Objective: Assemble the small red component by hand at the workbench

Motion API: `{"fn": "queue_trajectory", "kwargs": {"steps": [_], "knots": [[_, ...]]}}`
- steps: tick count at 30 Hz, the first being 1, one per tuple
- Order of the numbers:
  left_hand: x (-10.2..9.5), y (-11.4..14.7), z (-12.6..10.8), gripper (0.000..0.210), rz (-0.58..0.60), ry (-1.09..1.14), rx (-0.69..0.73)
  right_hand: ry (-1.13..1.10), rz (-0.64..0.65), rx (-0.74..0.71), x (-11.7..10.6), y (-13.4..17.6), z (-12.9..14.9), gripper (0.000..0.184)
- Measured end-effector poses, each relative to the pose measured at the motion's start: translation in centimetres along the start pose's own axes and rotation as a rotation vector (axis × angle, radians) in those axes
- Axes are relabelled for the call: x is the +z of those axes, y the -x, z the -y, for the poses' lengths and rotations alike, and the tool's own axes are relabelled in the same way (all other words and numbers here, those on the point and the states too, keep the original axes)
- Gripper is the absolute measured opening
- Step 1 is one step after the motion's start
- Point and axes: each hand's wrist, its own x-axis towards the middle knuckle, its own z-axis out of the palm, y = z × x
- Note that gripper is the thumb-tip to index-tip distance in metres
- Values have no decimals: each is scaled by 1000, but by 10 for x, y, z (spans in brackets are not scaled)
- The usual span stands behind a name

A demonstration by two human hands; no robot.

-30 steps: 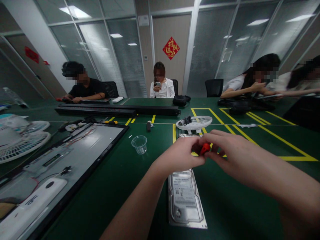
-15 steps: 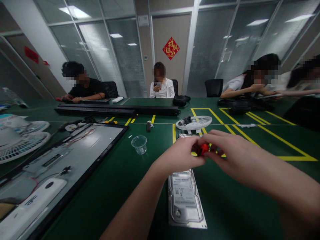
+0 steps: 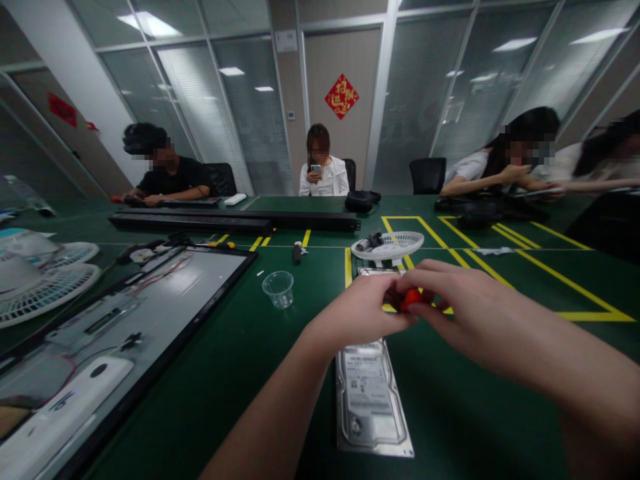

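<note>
Red piece (image 3: 413,297), gripped between left hand (image 3: 363,305) and right hand (image 3: 457,297), appears mid-handling, not yet released, completed work indeterminable.

The hard drive (image 3: 371,393) is shiny metal, the cup (image 3: 279,292) glossy plastic

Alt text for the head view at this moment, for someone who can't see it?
A left hand and a right hand meet at a small red object above a green table. A silver hard drive lies in the foreground; a clear plastic cup stands left of the hands, and people sit across the table.
</note>
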Motion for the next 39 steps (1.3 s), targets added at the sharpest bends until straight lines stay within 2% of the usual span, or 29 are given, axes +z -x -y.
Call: {"fn": "queue_trajectory", "kwargs": {"steps": [3,7,10,13,17,23,25,29,32,34,37,39], "knots": [[0,1,-2,21,-17,-13,-1,-1,-3,-16,1,0,-1,27],[-1,0,0,24,-5,27,-17,72,1,76,3,-3,-2,10],[0,0,1,21,7,17,-24,91,13,129,3,-3,-1,13],[0,0,1,25,8,19,-21,38,-5,70,2,-2,0,14],[0,0,0,24,-12,17,-12,-1,-9,-14,1,-2,0,27],[0,0,0,26,1,25,-15,60,11,113,2,-5,1,7],[0,0,0,22,10,31,-14,46,2,111,1,-5,2,10],[0,0,0,32,-12,21,-31,-8,-39,1,0,-3,5,17],[0,1,-1,27,-40,-6,-32,-11,-13,-25,-1,-3,6,27],[0,1,-1,27,-47,-22,-29,3,9,-4,0,-4,5,26],[0,0,0,29,-29,4,-33,56,16,67,1,-5,2,10],[0,0,1,26,-8,19,-36,90,13,112,1,-4,0,11]]}}
